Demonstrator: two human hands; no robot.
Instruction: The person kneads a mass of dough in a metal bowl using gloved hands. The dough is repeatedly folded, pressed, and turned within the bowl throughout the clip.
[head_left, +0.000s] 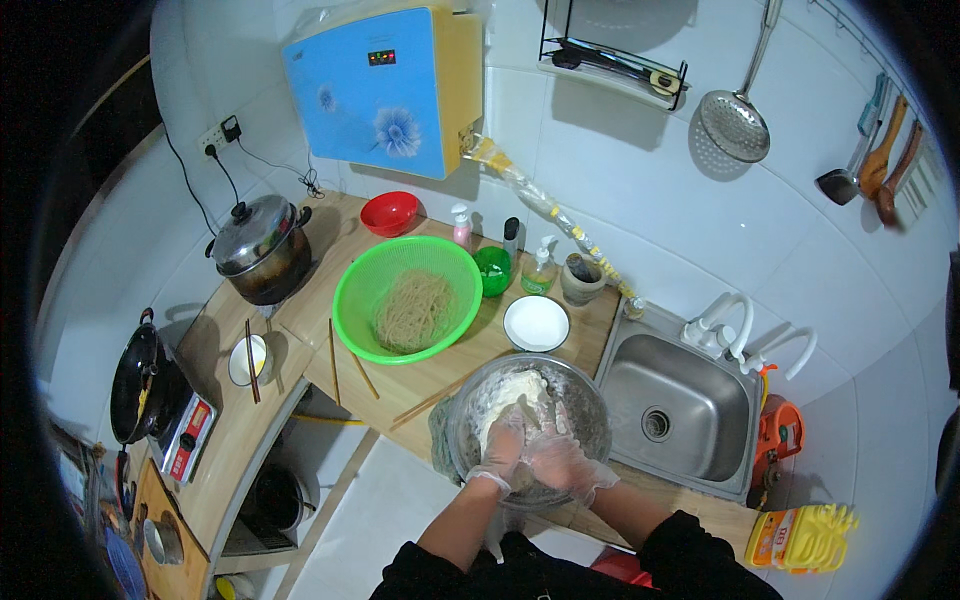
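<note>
In a wide steel bowl (592, 405) at the counter's front edge lies floury white dough (517, 394). My left hand (504, 442), in a transparent plastic glove, has its fingers in the dough's near left side. Beside it my right hand (556, 456), gloved likewise, grips the dough from the right, with white bits stuck along its fingers. Some fingertips are hidden in the dough. Flour coats the bowl's inner wall. A greenish cloth (444, 439) lies against the bowl's left side, and a white enamel dish (536, 324) touches or nearly touches its far rim.
A green plastic colander (465, 330) holds noodles (415, 311). To the right is a steel sink (682, 397) with white faucets (724, 330). Loose chopsticks (427, 403) lie left of the bowl. A lidded pot (262, 247), a cup (250, 361) and a wok (135, 382) stand farther left.
</note>
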